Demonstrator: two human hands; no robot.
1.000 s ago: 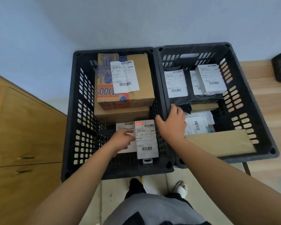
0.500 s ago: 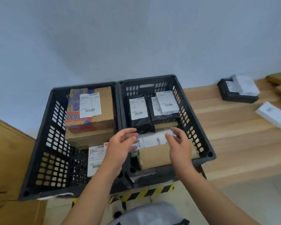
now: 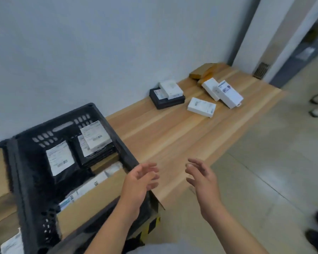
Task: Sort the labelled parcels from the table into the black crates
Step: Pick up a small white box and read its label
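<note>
Both hands, left hand (image 3: 139, 182) and right hand (image 3: 202, 178), hover loose-fingered and empty; the white parcel (image 3: 201, 107) lies ahead-right on the bench (image 3: 173, 136), nearer the right grip.

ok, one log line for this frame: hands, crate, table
left hand open, empty | right hand open, empty | black crate holds labelled parcels | white boxes unsorted on table

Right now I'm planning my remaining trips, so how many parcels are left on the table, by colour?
White boxes: 4
Black box: 1
Brown parcels: about 3, blurred together
Total: about 8 on the table
</note>
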